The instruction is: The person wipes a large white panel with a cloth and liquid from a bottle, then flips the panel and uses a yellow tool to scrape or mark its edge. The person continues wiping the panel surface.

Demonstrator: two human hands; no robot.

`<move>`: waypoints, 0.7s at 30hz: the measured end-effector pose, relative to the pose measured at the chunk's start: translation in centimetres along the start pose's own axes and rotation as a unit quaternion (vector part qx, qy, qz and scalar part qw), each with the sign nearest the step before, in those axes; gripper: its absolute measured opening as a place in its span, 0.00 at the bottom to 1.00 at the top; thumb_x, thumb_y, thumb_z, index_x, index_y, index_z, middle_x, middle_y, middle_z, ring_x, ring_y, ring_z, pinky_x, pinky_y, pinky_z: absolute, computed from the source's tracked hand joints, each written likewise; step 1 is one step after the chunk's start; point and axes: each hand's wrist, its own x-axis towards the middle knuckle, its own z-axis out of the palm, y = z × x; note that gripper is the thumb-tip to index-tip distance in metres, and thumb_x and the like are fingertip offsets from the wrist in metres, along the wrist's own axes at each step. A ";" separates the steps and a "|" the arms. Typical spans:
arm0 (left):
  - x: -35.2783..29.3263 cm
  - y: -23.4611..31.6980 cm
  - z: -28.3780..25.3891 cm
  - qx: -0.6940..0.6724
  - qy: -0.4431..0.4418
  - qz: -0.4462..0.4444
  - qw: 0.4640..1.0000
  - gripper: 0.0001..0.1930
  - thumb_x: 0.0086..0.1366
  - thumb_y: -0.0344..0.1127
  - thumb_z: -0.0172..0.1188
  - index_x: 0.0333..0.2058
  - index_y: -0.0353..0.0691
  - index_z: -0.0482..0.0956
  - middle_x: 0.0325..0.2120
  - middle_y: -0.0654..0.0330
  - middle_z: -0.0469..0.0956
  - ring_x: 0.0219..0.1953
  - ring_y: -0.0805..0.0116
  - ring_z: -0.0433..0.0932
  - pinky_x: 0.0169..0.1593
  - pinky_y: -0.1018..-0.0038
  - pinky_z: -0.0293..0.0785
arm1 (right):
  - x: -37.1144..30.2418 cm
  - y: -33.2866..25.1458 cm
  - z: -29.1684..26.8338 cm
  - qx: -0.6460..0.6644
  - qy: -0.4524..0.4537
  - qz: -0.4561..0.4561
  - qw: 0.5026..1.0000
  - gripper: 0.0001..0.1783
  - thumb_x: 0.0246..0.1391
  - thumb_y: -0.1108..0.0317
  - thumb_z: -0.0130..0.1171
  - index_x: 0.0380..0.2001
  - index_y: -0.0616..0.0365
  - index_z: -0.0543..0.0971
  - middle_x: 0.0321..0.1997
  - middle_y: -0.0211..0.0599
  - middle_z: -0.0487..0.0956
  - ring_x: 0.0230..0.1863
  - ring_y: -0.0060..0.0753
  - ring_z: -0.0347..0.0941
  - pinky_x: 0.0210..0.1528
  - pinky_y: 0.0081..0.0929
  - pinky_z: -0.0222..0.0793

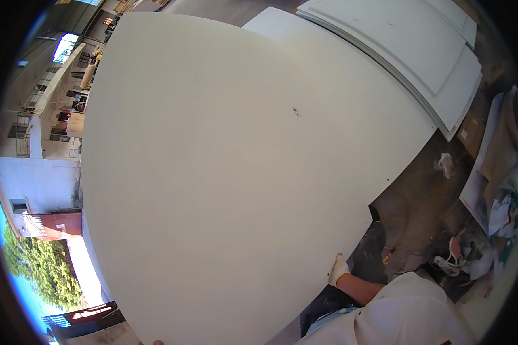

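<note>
A large, smooth white panel [213,172] fills most of the head view, with a small dark mark on its face right of the middle. At its lower right edge my right hand [339,270], in a pale glove, is closed round the rim with the thumb on the face. My bare forearm comes out of a loose white sleeve. Only a fingertip or two of my left hand [157,342] shows at the lower picture edge, over the panel's lower left margin; the rest of that hand is out of sight.
Beyond the panel lie another flat white sheet [276,23] and stacked white panels with raised borders [397,46]. Brown cardboard [472,132], crumpled plastic [445,165] and a pile of odds and ends [460,259] lie on the floor at right. Building walls and trees [43,267] appear sideways at left.
</note>
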 end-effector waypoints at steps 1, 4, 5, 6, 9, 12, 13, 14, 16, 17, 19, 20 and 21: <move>0.4 1.3 -2.8 -0.076 -0.062 -0.200 0.975 0.27 0.70 0.36 0.67 0.63 0.28 0.76 0.53 0.43 0.84 0.53 0.53 0.82 0.59 0.59 0.75 | -1.7 0.1 1.6 -0.014 -0.020 0.004 1.000 0.45 0.75 0.34 0.28 0.74 0.60 0.67 0.80 0.39 0.66 0.82 0.44 0.56 0.81 0.33 0.43; 3.1 5.0 -8.4 -0.173 -0.100 -0.352 0.914 0.30 0.69 0.37 0.67 0.66 0.30 0.73 0.54 0.40 0.83 0.54 0.53 0.83 0.58 0.58 0.77 | -6.0 -0.6 6.0 -0.007 -0.044 0.025 0.999 0.41 0.76 0.36 0.29 0.73 0.54 0.68 0.79 0.36 0.69 0.79 0.44 0.59 0.80 0.38 0.48; 4.0 6.3 -10.0 -0.184 -0.093 -0.335 0.919 0.31 0.69 0.38 0.67 0.67 0.31 0.72 0.54 0.40 0.83 0.54 0.53 0.83 0.59 0.57 0.78 | -7.1 -0.7 7.0 0.055 -0.049 0.041 0.996 0.39 0.76 0.37 0.29 0.73 0.52 0.69 0.78 0.35 0.69 0.79 0.44 0.60 0.79 0.40 0.50; 4.7 7.9 -11.0 -0.209 -0.083 -0.344 0.912 0.34 0.70 0.41 0.67 0.69 0.32 0.69 0.57 0.42 0.80 0.57 0.54 0.80 0.61 0.60 0.75 | -8.0 -0.9 7.9 0.073 -0.046 0.043 0.995 0.38 0.76 0.37 0.29 0.72 0.50 0.69 0.78 0.35 0.70 0.78 0.44 0.62 0.78 0.41 0.51; 6.7 12.7 -13.7 -0.238 -0.053 -0.340 0.908 0.35 0.72 0.39 0.65 0.72 0.30 0.63 0.61 0.46 0.77 0.59 0.58 0.76 0.63 0.65 0.72 | -9.1 -1.3 9.1 0.092 -0.012 0.056 0.994 0.31 0.77 0.45 0.33 0.68 0.50 0.73 0.74 0.34 0.74 0.73 0.44 0.67 0.74 0.45 0.60; 8.4 16.6 -16.1 -0.255 -0.067 -0.330 0.906 0.34 0.72 0.37 0.63 0.71 0.28 0.64 0.61 0.45 0.77 0.59 0.58 0.76 0.62 0.63 0.74 | -8.2 -0.6 8.3 0.141 -0.133 0.006 0.981 0.31 0.76 0.47 0.35 0.67 0.55 0.73 0.74 0.34 0.74 0.72 0.45 0.67 0.73 0.43 0.62; 8.5 17.7 -16.6 -0.249 -0.060 -0.311 0.915 0.35 0.73 0.38 0.62 0.72 0.28 0.62 0.62 0.44 0.75 0.60 0.57 0.76 0.63 0.62 0.73 | -7.4 -0.5 7.8 0.074 -0.173 -0.039 0.981 0.29 0.75 0.48 0.38 0.67 0.53 0.73 0.72 0.34 0.75 0.71 0.44 0.69 0.72 0.46 0.64; 8.3 18.7 -16.8 -0.243 -0.055 -0.294 0.923 0.37 0.73 0.40 0.62 0.73 0.28 0.60 0.64 0.42 0.74 0.61 0.55 0.75 0.64 0.61 0.72 | -6.6 -0.1 7.2 0.042 -0.175 -0.059 0.982 0.29 0.75 0.48 0.39 0.66 0.54 0.73 0.71 0.35 0.76 0.70 0.45 0.70 0.70 0.46 0.65; 7.2 20.1 -16.8 -0.235 -0.045 -0.264 0.934 0.39 0.73 0.42 0.61 0.75 0.28 0.57 0.67 0.39 0.70 0.63 0.53 0.74 0.67 0.58 0.70 | -4.5 0.6 5.9 0.044 -0.160 -0.055 0.985 0.28 0.74 0.50 0.42 0.65 0.56 0.73 0.67 0.38 0.77 0.66 0.46 0.72 0.67 0.46 0.68; 6.5 20.5 -16.6 -0.225 -0.037 -0.256 0.940 0.40 0.74 0.43 0.61 0.75 0.29 0.55 0.68 0.38 0.68 0.64 0.51 0.73 0.67 0.58 0.70 | -3.6 1.0 5.4 0.051 -0.159 -0.052 0.985 0.27 0.73 0.50 0.44 0.64 0.56 0.73 0.65 0.39 0.78 0.65 0.46 0.74 0.66 0.46 0.70; 4.9 20.9 -16.0 -0.192 -0.017 -0.247 0.950 0.42 0.74 0.46 0.61 0.76 0.29 0.53 0.69 0.36 0.65 0.66 0.48 0.72 0.68 0.56 0.71 | -2.0 1.7 4.7 0.069 -0.161 -0.044 0.984 0.26 0.72 0.52 0.47 0.63 0.58 0.73 0.62 0.42 0.79 0.61 0.47 0.76 0.63 0.46 0.72; 4.3 20.8 -15.8 -0.148 0.006 -0.270 0.952 0.43 0.74 0.47 0.61 0.76 0.29 0.53 0.70 0.35 0.64 0.67 0.47 0.71 0.68 0.55 0.71 | -1.5 2.0 4.7 0.076 -0.162 -0.038 0.983 0.26 0.72 0.52 0.48 0.62 0.58 0.73 0.60 0.43 0.80 0.60 0.48 0.78 0.61 0.46 0.74; 3.9 20.6 -15.6 -0.105 0.027 -0.291 0.951 0.44 0.74 0.49 0.62 0.76 0.29 0.53 0.70 0.34 0.63 0.67 0.46 0.70 0.69 0.55 0.71 | -1.2 2.3 4.7 0.083 -0.162 -0.034 0.983 0.25 0.71 0.53 0.50 0.61 0.59 0.73 0.58 0.45 0.81 0.58 0.48 0.79 0.60 0.46 0.75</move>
